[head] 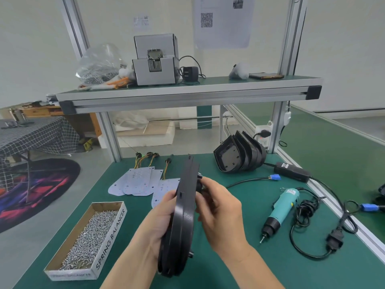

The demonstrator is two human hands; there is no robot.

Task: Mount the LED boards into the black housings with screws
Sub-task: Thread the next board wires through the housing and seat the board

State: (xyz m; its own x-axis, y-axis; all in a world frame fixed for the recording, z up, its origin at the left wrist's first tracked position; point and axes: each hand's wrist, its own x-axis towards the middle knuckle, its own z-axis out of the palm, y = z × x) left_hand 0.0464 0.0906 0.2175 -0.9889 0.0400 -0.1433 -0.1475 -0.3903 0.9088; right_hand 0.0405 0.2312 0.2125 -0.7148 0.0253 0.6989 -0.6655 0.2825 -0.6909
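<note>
I hold a black housing (183,215) edge-on above the green bench, tilted so only its rim shows. My left hand (160,220) grips it from the left side, thumb on the rim. My right hand (220,211) holds its right side, fingers curled around a black part at the back. Several white LED boards (137,181) with coloured wires lie fanned on the bench behind. A stack of black housings (239,153) leans at the back right. A cardboard box of screws (87,240) sits at the front left. A teal electric screwdriver (281,209) lies to the right.
A black power adapter (291,172) and looped cables (312,226) trail along the right edge. An aluminium-framed shelf (187,90) overhead carries a grey screw feeder (155,61) and a bag of screws (100,65). Frame posts stand at the bench's back corners.
</note>
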